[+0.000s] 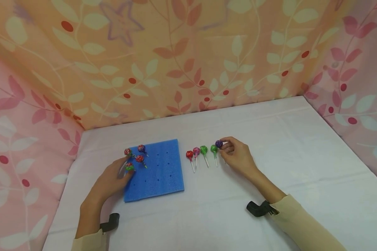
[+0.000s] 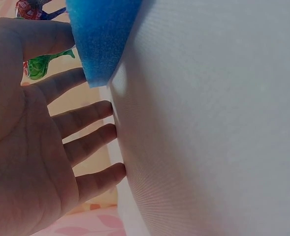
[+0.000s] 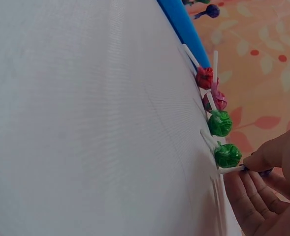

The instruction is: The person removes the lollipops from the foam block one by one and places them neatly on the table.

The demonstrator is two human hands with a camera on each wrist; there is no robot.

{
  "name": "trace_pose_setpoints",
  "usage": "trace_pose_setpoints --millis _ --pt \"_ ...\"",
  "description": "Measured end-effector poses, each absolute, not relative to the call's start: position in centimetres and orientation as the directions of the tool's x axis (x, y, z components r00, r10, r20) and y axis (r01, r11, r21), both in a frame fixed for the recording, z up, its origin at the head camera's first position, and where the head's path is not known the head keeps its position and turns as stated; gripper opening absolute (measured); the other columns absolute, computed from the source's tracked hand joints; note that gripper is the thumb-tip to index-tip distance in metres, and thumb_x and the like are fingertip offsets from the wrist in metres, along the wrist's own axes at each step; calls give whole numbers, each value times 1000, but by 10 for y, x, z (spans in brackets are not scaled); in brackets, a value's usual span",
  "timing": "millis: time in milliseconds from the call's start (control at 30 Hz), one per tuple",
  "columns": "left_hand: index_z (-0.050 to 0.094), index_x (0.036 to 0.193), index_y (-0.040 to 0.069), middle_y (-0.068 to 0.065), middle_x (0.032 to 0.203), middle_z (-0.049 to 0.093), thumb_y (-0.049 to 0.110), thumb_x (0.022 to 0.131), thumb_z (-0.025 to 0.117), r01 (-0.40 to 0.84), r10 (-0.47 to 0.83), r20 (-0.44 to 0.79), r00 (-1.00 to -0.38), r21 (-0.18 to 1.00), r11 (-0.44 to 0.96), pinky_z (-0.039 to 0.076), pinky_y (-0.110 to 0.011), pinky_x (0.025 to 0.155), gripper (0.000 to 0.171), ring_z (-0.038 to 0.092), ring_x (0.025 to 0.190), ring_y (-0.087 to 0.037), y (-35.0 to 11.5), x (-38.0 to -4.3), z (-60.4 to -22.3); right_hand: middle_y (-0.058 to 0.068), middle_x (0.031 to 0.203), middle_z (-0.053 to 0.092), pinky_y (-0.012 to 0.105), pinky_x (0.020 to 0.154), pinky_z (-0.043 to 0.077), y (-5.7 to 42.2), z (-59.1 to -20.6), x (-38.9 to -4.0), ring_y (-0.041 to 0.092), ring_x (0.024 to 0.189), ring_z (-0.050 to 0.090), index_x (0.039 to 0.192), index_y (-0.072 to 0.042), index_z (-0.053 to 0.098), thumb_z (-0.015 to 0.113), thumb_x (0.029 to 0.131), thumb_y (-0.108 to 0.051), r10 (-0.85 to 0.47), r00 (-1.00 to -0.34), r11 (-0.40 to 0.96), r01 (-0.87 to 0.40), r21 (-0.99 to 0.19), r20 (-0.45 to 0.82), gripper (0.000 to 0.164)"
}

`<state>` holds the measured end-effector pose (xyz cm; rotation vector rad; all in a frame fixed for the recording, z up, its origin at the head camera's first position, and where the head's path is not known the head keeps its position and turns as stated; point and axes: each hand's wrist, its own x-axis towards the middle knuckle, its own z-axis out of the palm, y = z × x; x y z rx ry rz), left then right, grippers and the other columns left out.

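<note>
So the purple lollipop (image 1: 219, 143) is at the far right end of a little row of candy, pinched between the thumb and fingers of the right hand (image 1: 237, 155), its thin white stick poking out toward the white cloth (image 1: 207, 219). Right next to it is a green lollipop (image 1: 214, 149), shiny crinkled wrapper and all, then another green lollipop (image 1: 204, 150), a pink lollipop (image 1: 196, 151) and a red lollipop (image 1: 189, 154), all round heads on skinny straight sticks, lying on the cloth. Left of those is a flat blue foam board (image 1: 164, 183), squarish, kinda grainy up close, with small dark holes (image 1: 168, 163) dotted over it. Four more stand up in its left part: a dark purple-blue lollipop (image 1: 141, 148), a mostly red lollipop (image 1: 140, 159), and two mixed red-and-green lollipops (image 1: 130, 166). The left hand (image 1: 108, 181) is at the board's left edge, thumb and index finger touching the foam, other fingers pretty straight and spread; can't tell if those tips touch the cloth. Both arms have beige sleeves (image 1: 304, 223) and curved, smooth black wrist pieces (image 1: 259, 209). Behind it all hangs a leafy orange-and-pink printed curtain (image 1: 188, 45).
</note>
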<state>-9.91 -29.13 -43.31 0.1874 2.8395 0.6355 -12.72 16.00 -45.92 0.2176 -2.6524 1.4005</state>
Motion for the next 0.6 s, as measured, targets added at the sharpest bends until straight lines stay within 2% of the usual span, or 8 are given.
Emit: trace_pose_setpoints --millis 600 --pt "34 164 4 -28 166 39 37 105 60 70 166 -185 -969 438 896 32 -74 122 73 33 154 -54 -292 -99 -437 16 97 80 26 70 58 167 -457 -133 20 81 77 124 1 71 74 89 -6 -90 -993 627 -117 -770 77 36"
